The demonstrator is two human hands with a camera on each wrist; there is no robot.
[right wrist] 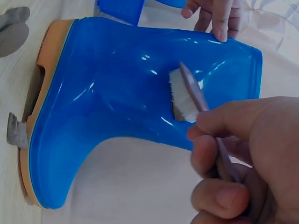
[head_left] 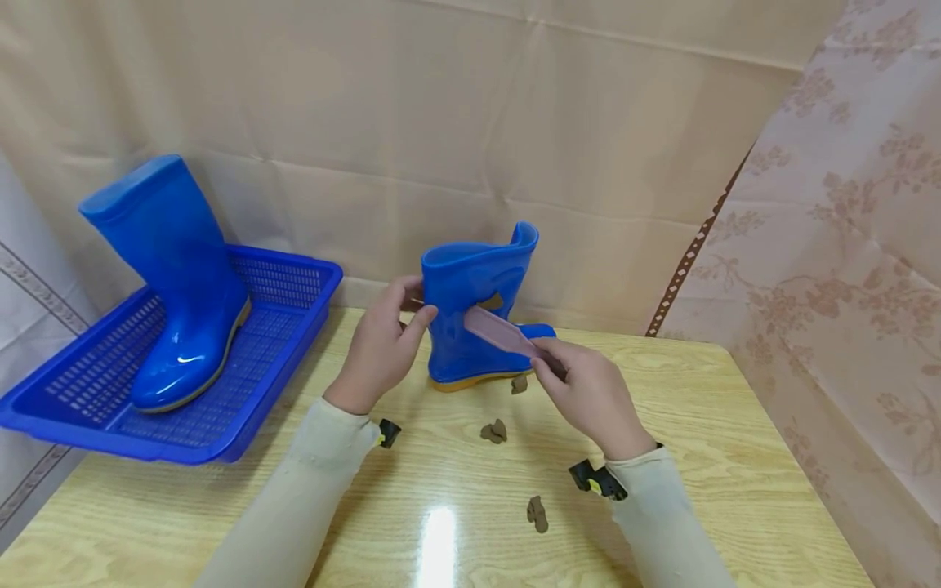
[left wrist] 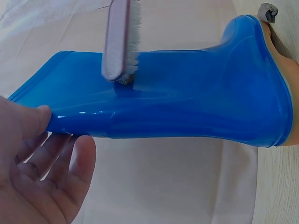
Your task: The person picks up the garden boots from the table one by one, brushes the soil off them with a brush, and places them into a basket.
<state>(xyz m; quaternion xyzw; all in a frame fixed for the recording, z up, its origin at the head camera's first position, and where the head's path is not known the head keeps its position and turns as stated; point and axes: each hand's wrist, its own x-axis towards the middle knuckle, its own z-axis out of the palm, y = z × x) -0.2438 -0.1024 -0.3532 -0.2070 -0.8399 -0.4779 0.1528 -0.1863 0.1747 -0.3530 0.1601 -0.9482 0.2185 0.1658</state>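
Observation:
A blue rain boot (head_left: 459,339) with a yellow-orange sole stands upright on the table. My left hand (head_left: 384,339) grips its shaft near the top, thumb on one face and fingers behind, as the left wrist view (left wrist: 51,163) also shows. In my right hand (head_left: 588,392) is the handle of a pinkish-purple brush (head_left: 500,333). Its white bristles (right wrist: 183,98) press against the side of the shaft. A brown patch (head_left: 491,302) shows on the boot beside the brush head, partly hidden by it.
To the left, a blue plastic basket (head_left: 294,347) holds a second blue rain boot (head_left: 184,269). Brown clumps lie on the wooden table: one by the sole (head_left: 519,384), one in the middle (head_left: 494,431), one nearer the front (head_left: 537,514). A beige curtain (head_left: 588,163) hangs behind.

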